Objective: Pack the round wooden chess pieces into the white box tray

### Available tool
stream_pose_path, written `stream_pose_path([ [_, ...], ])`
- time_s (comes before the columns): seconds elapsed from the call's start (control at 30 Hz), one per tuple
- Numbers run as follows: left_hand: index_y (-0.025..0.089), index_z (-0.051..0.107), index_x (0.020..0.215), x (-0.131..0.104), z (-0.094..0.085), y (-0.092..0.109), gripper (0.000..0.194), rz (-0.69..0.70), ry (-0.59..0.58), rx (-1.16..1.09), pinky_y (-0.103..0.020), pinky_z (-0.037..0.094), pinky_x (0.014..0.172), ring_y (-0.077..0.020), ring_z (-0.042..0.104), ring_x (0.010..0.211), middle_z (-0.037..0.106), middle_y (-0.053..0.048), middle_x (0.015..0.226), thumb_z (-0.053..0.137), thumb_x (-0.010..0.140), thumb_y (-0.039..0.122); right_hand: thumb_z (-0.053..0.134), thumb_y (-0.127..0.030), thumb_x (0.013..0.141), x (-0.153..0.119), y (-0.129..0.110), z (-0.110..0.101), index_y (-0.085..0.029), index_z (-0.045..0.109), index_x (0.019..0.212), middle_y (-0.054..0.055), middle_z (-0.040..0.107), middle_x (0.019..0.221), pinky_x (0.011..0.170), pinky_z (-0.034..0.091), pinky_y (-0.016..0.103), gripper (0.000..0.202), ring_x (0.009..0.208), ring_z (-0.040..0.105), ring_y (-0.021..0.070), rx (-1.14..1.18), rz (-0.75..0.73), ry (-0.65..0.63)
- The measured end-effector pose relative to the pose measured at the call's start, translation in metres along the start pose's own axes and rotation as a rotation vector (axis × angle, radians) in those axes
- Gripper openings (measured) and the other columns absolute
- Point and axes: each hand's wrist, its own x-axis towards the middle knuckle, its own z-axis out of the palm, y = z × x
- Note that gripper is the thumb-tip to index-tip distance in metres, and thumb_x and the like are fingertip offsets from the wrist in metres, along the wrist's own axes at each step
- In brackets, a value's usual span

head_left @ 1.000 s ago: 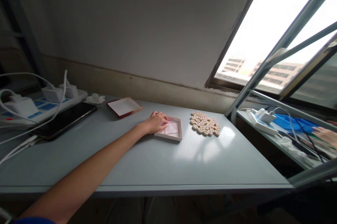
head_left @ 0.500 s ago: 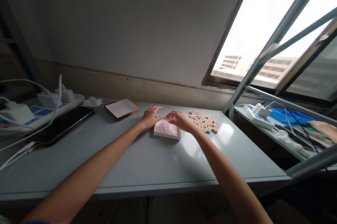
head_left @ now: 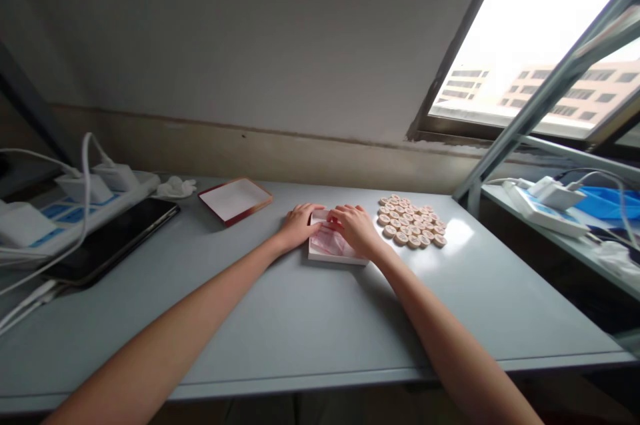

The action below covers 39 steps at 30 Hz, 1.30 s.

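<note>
A shallow white box (head_left: 336, 258) lies on the desk in front of me, with a crumpled, folded pink-and-white sheet (head_left: 331, 242) in it. My left hand (head_left: 299, 226) grips the box at its left side, thumb over the rim. Over the box's right part is my right hand (head_left: 354, 228), its fingers bent together onto the sheet; the fingertips are partly hidden. Round wooden Chinese chess pieces (head_left: 414, 222) lie in a flat cluster to the right of the box. A dark red box lid (head_left: 237, 200) rests inner side up to the left.
A black phone (head_left: 113, 242) and a white power strip (head_left: 65, 212) with chargers and cables occupy the desk's left side. Crumpled white tissue (head_left: 176, 188) lies by the wall. A metal frame post (head_left: 520, 122) rises at right, beside another shelf (head_left: 505, 195) holding a second power strip.
The view has shifted, so the box and pieces appear further right. My right hand's fingers have come down onto the sheet, and my left hand sits closer against the box.
</note>
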Motion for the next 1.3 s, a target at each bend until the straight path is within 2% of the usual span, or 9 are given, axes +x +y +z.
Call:
stream_pose_path([
  [0.4, 0.018, 0.054, 0.115, 0.001, 0.001, -0.006, 0.038, 0.043, -0.019, -0.056, -0.033, 0.035, 0.098, -0.0203, 0.047, 0.111, 0.055, -0.004, 0.121, 0.05, 0.077, 0.021, 0.052, -0.013, 0.081, -0.001, 0.021, 0.002, -0.02, 0.067, 0.079, 0.002, 0.067, 0.085, 0.075, 0.027, 0.027, 0.017, 0.079, 0.055, 0.0135, 0.258, -0.039, 0.037],
  [0.6, 0.02, 0.053, 0.115, 0.001, 0.002, -0.006, 0.035, 0.061, -0.02, -0.05, -0.032, 0.036, 0.096, -0.0196, 0.048, 0.11, 0.055, -0.004, 0.12, 0.048, 0.081, 0.027, 0.052, -0.02, 0.083, 0.001, 0.013, -0.003, -0.024, 0.064, 0.093, 0.002, 0.065, 0.092, 0.073, 0.027, 0.027, 0.017, 0.083, 0.055, 0.0149, 0.178, -0.046, 0.094],
  [0.73, 0.019, 0.049, 0.119, -0.001, 0.002, -0.004, 0.038, 0.038, 0.001, -0.007, -0.036, 0.034, 0.096, -0.0208, 0.046, 0.111, 0.055, -0.005, 0.118, 0.042, 0.085, 0.034, 0.05, -0.023, 0.084, -0.005, 0.023, -0.025, -0.024, 0.062, 0.095, 0.003, 0.063, 0.098, 0.076, 0.027, 0.028, 0.016, 0.091, 0.054, 0.0168, 0.037, 0.102, 0.195],
  [0.8, 0.019, 0.049, 0.118, -0.001, 0.002, -0.004, 0.037, 0.008, 0.047, 0.025, -0.037, 0.035, 0.094, -0.0213, 0.048, 0.107, 0.058, -0.005, 0.111, 0.042, 0.085, 0.033, 0.052, -0.024, 0.082, -0.012, 0.036, -0.037, -0.022, 0.063, 0.09, 0.005, 0.063, 0.096, 0.076, 0.028, 0.03, 0.014, 0.09, 0.054, 0.0191, -0.074, 0.243, 0.132],
  [0.87, 0.019, 0.053, 0.112, 0.0, 0.002, -0.005, 0.032, -0.032, 0.115, 0.06, -0.038, 0.037, 0.091, -0.022, 0.049, 0.102, 0.059, -0.005, 0.103, 0.043, 0.084, 0.031, 0.057, -0.03, 0.077, -0.022, 0.05, -0.046, -0.021, 0.064, 0.089, 0.006, 0.064, 0.093, 0.072, 0.03, 0.03, 0.016, 0.086, 0.055, 0.0212, -0.143, 0.376, -0.05],
  [0.93, 0.017, 0.058, 0.101, 0.002, 0.002, -0.007, 0.025, -0.063, 0.157, 0.058, -0.035, 0.04, 0.087, -0.0212, 0.052, 0.095, 0.059, -0.006, 0.095, 0.046, 0.082, 0.027, 0.064, -0.034, 0.07, -0.03, 0.06, -0.051, -0.021, 0.064, 0.093, 0.006, 0.065, 0.09, 0.067, 0.032, 0.028, 0.026, 0.084, 0.056, 0.0222, -0.144, 0.45, -0.25],
  [1.0, 0.016, 0.061, 0.09, 0.004, 0.002, -0.01, 0.018, -0.063, 0.146, 0.009, -0.031, 0.043, 0.082, -0.0187, 0.055, 0.087, 0.059, -0.006, 0.088, 0.047, 0.08, 0.023, 0.068, -0.031, 0.065, -0.034, 0.064, -0.052, -0.023, 0.062, 0.099, 0.006, 0.066, 0.088, 0.062, 0.033, 0.026, 0.036, 0.081, 0.058, 0.0215, -0.111, 0.47, -0.36],
  [1.13, 0.016, 0.061, 0.079, 0.006, 0.002, -0.013, 0.015, -0.014, 0.118, -0.062, -0.027, 0.044, 0.077, -0.0161, 0.056, 0.08, 0.059, -0.005, 0.083, 0.047, 0.079, 0.021, 0.066, -0.017, 0.066, -0.032, 0.063, -0.049, -0.019, 0.064, 0.096, 0.006, 0.066, 0.088, 0.058, 0.036, 0.023, 0.03, 0.075, 0.059, 0.017, -0.013, 0.478, -0.4],
  [1.3, 0.015, 0.061, 0.08, 0.006, 0.002, -0.014, 0.016, -0.006, 0.121, -0.067, -0.027, 0.045, 0.076, -0.0162, 0.057, 0.081, 0.059, -0.006, 0.085, 0.046, 0.078, 0.022, 0.07, -0.012, 0.058, -0.035, 0.062, -0.052, -0.018, 0.066, 0.094, 0.006, 0.066, 0.087, 0.056, 0.038, 0.022, 0.037, 0.075, 0.06, 0.0175, 0.021, 0.47, -0.449],
])
